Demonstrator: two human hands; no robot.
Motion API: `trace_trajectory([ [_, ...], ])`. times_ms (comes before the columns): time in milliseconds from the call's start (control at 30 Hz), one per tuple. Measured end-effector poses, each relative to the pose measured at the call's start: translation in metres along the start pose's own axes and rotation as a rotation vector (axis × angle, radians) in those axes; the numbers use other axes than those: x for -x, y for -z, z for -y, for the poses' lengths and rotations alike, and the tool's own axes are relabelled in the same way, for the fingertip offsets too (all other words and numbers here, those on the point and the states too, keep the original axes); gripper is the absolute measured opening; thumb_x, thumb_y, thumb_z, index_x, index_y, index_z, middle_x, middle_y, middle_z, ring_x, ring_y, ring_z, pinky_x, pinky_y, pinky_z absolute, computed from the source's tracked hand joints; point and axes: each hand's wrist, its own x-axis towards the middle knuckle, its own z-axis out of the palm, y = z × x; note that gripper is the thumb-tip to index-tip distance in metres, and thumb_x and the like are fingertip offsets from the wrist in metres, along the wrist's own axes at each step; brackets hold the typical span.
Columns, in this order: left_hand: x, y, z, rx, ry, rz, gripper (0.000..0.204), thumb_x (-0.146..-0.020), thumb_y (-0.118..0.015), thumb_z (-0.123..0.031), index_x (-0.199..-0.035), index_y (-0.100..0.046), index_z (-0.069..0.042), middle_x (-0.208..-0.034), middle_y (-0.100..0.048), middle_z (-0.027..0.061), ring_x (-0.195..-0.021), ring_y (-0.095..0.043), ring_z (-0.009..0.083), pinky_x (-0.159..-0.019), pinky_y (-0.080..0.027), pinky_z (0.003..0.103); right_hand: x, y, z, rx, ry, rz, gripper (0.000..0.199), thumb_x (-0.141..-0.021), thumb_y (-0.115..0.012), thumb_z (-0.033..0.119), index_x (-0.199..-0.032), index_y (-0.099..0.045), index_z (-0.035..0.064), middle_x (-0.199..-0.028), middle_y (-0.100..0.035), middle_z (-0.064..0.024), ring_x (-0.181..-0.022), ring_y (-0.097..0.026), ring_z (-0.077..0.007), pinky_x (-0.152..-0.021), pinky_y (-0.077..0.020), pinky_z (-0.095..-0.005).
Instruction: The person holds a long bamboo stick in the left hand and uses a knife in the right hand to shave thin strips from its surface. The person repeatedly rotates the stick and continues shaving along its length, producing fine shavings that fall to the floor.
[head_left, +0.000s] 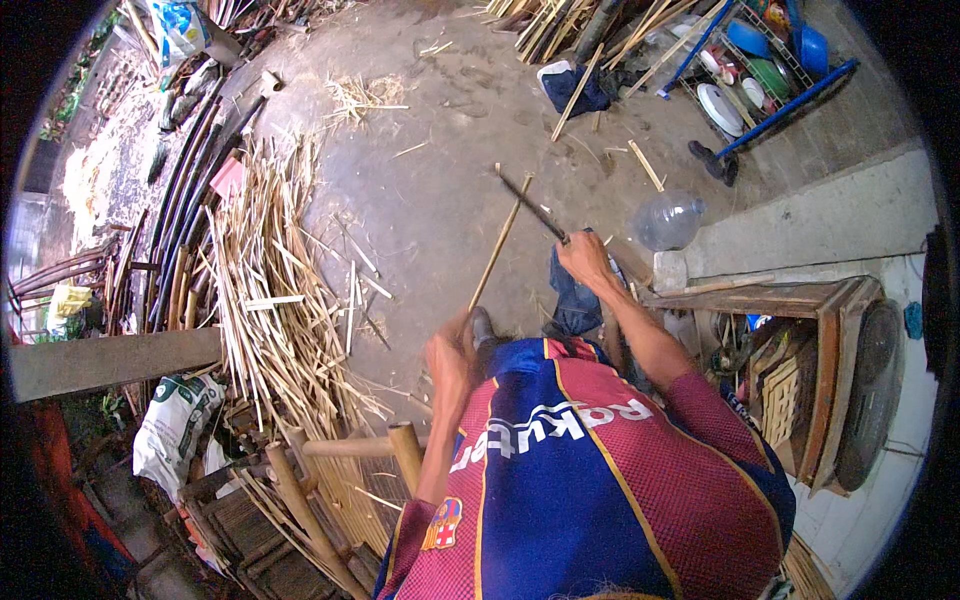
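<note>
My left hand (452,352) is closed around the lower end of a thin bamboo strip (497,248), which slants up and away from me. In my right hand (584,258) is a knife with a long dark blade (535,208), pointing up and to the left. Near the strip's far end the blade crosses it; whether the two touch I cannot tell. Behind my right forearm there is dark blue cloth (575,300). To the left of my left hand lies a wide heap of split bamboo strips (265,290).
A clear plastic jug (668,220) lies on the right, by a low concrete ledge (810,215). Far right stands a blue-framed dish rack (770,110). A wooden cabinet (825,370) is close on my right. Near left are a bamboo frame (345,447) and a white sack (180,425).
</note>
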Motion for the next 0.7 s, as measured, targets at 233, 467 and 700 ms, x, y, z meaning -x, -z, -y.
trace_trajectory([
  [233,0.001,0.012,0.012,0.183,0.081,0.085,0.033,-0.093,-0.062,-0.015,-0.125,-0.066,-0.008,-0.081,-0.065,0.0169,-0.075,-0.061,0.0206,-0.067,-0.048,0.036,-0.055,0.0,-0.084,-0.272,-0.415,-0.091,0.036,-0.085,-0.064,0.031,-0.087,-0.07,-0.0044,-0.08,-0.066,-0.0282,-0.08,-0.067,-0.0443,-0.071,-0.0527,-0.0515],
  [467,-0.016,0.012,-0.018,-0.196,-0.004,0.042,0.038,-0.092,-0.059,-0.011,-0.13,-0.063,-0.011,-0.088,-0.063,0.025,-0.079,-0.064,0.0406,-0.071,-0.049,0.047,0.031,0.02,0.019,0.021,0.297,0.265,0.024,-0.079,-0.065,0.023,-0.094,-0.069,0.004,-0.078,-0.067,-0.0248,-0.078,-0.068,-0.0432,-0.068,-0.053,-0.0542],
  [700,-0.024,0.004,-0.027,-0.151,-0.082,-0.042,0.038,-0.092,-0.054,-0.006,-0.128,-0.064,-0.011,-0.086,-0.06,0.0254,-0.076,-0.062,0.0422,-0.069,-0.049,0.049,0.036,0.018,0.035,-0.001,0.205,0.224,0.023,-0.077,-0.064,0.018,-0.094,-0.068,0.0044,-0.078,-0.067,-0.025,-0.076,-0.067,-0.0453,-0.069,-0.0538,-0.054],
])
